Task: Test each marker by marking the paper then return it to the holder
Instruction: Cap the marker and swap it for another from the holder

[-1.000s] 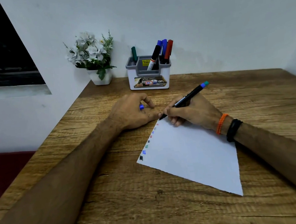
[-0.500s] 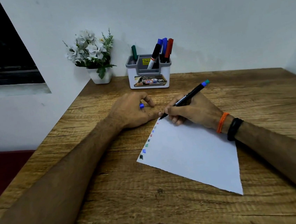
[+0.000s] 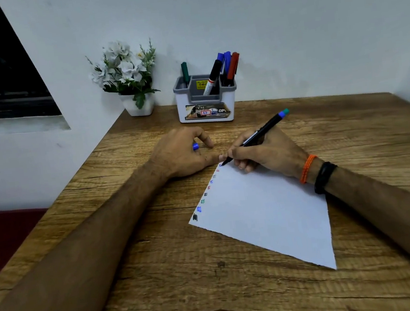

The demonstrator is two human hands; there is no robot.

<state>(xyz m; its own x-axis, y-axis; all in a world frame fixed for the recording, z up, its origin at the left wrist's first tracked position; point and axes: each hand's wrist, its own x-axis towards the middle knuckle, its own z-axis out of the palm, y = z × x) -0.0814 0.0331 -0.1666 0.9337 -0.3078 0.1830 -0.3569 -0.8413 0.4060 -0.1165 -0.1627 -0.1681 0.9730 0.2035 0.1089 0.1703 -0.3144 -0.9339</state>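
Marker, uncapped, pinched in the curled fingers of the right hand, tip touching the far left corner of the paper; long axis slants from the tip up and rightward to the coloured tail. A row of coloured test marks runs along the paper's left edge. The left hand, beside the tip, curls round a blue cap, the nearer hand for recapping. Beyond, the holder lies straight ahead with other markers; its label reads "42" and "OP", its yellow sticker "49".
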